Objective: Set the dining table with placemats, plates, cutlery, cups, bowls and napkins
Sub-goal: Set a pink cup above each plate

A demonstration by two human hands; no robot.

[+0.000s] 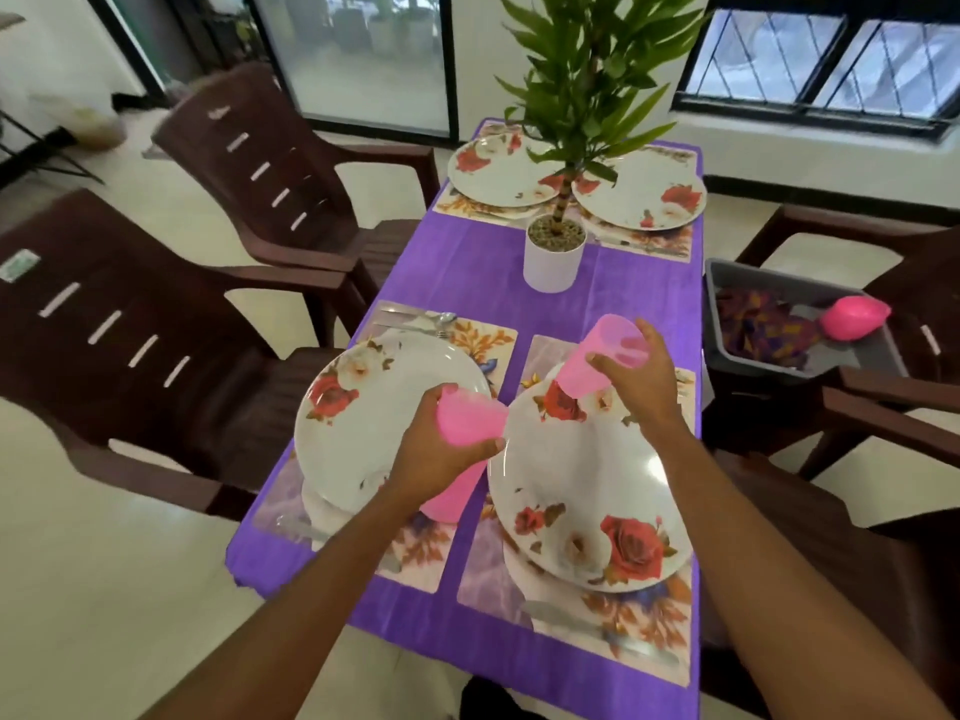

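head view. table (467, 262): long, under a purple cloth, four places laid. placemats: floral, one under each plate; near-left mat (415, 556), near-right mat (597, 631). plates: white with red roses; near-left plate (363, 423), near-right plate (587, 491), far-left plate (498, 171), far-right plate (649, 194), each on its mat. cutlery (441, 320): a spoon and blurred pieces along the far edge of the near-left mat. left hand (441, 454): fingers wrapped round the left cup (470, 418), pink, held above the gap between the two near plates; a further pink shape (447, 498) shows under the wrist, possibly another cup, too blurred to tell. right hand (641, 387): fingers and thumb curled round the right cup (608, 356), pink, tilted, mouth up and away, over the far edge of the near-right plate. potted plant (553, 262): white pot, mid-table, between the near and far places. grey bin (852, 356): just beside the table's right edge, holding patterned cloth (763, 324) and a pink item (854, 317). brown chairs (130, 345): two on the left side.
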